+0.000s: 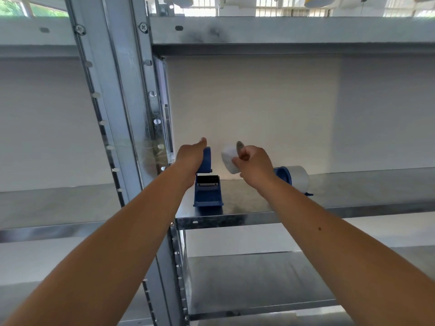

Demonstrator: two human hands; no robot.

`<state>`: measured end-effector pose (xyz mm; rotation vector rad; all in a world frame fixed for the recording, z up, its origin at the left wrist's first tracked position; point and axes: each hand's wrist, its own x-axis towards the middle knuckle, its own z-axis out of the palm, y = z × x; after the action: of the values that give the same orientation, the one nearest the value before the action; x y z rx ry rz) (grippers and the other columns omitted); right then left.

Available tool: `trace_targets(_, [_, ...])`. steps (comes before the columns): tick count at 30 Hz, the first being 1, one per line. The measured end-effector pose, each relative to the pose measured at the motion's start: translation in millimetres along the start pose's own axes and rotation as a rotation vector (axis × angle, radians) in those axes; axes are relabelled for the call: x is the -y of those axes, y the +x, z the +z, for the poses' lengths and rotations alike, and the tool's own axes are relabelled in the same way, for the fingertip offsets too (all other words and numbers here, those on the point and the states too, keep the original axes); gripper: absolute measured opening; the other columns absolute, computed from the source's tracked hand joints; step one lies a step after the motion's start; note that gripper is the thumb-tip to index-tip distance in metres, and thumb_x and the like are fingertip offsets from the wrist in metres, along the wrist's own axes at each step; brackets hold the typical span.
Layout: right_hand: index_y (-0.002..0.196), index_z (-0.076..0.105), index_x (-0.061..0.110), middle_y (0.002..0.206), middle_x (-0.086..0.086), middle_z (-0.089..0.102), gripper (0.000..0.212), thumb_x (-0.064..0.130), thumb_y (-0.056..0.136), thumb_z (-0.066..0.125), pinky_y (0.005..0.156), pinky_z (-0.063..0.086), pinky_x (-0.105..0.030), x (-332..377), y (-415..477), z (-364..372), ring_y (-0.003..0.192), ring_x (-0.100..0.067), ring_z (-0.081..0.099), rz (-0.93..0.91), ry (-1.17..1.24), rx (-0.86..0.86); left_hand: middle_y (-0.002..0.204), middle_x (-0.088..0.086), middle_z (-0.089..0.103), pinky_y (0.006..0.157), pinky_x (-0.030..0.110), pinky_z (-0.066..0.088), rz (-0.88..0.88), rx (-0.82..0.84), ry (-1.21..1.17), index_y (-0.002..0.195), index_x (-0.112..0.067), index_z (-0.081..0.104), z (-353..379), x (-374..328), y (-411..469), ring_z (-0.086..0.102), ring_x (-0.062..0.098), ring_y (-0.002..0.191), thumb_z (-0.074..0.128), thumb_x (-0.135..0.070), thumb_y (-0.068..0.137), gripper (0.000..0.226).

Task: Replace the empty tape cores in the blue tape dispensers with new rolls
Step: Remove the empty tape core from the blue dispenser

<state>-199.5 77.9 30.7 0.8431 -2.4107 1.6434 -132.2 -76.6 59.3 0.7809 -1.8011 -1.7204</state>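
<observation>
A blue tape dispenser (208,191) stands on the metal shelf (247,217) with its cutter end toward me. My left hand (190,158) grips the dispenser's upright round side plate from the left. Just to the right, my right hand (253,167) holds a white tape roll (227,159) in the air, a little apart from the dispenser's hub. A second blue dispenser (283,174) lies further right on the shelf with a white roll (299,176) on it, partly hidden by my right wrist.
A slotted steel upright (131,118) rises close on the left of the dispenser. An upper shelf (282,31) runs overhead, a lower shelf (256,283) lies below. A white wall backs the shelving.
</observation>
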Motion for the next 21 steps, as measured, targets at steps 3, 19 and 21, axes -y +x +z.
trace_targets(3, [0.093,0.066,0.017,0.092,-0.001,0.066,0.007,0.023,0.096,0.065,0.073,0.047,-0.033,-15.0,-8.0,-16.7,0.084,-0.02,0.061,-0.149,-0.41,0.079,0.106,0.013,0.06,0.092,0.037,0.049,0.002,-0.017,0.025,0.081,-0.011,0.052,-0.3,0.9,2.8,0.058,0.028,0.098,0.057,-0.036,0.1,0.032])
trace_targets(19, [0.118,0.072,0.021,0.123,0.0,0.071,0.035,0.041,0.093,0.058,0.092,0.05,-0.039,-19.5,-24.8,-9.6,0.113,-0.025,0.061,-0.338,-0.803,0.141,0.08,0.005,0.056,0.073,0.029,0.043,-0.017,-0.144,0.049,0.08,-0.011,0.053,0.6,4.2,-0.1,0.056,0.024,0.082,0.064,-0.027,0.09,0.022])
trace_targets(21, [0.124,0.07,0.02,0.133,0.0,0.067,0.036,0.039,0.095,0.059,0.099,0.048,-0.042,-15.1,-23.4,-8.9,0.121,-0.025,0.059,-0.339,-0.738,0.121,0.078,0.006,0.055,0.065,0.026,0.04,0.008,-0.153,0.028,0.077,-0.012,0.052,-0.2,7.2,-2.1,0.054,0.022,0.074,0.064,-0.023,0.088,0.019])
